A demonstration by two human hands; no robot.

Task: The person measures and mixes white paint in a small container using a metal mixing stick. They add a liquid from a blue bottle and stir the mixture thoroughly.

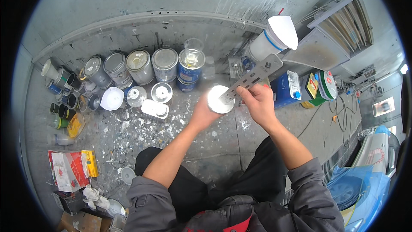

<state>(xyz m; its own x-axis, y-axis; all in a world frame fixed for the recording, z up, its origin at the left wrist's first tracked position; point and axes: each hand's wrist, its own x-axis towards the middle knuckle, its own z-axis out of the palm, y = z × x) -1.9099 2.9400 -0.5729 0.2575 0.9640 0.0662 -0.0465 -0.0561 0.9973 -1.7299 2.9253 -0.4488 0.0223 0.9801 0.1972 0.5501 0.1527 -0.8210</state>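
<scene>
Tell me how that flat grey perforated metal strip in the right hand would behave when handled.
The flat grey perforated metal strip probably stays stiff: it juts straight from the right hand without sagging. Thin and slotted, it likely weighs little. Flat, it should not roll, though its end touching the round silver can might skid.

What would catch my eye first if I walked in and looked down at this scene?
Dead centre, the left hand holds a small round shiny metal can while the right hand dips a flat perforated grey metal stick into it. Behind, along the wall, stands a row of silver and blue paint tins on the paint-flecked grey concrete floor. At the lower left lies a red and white carton.
</scene>
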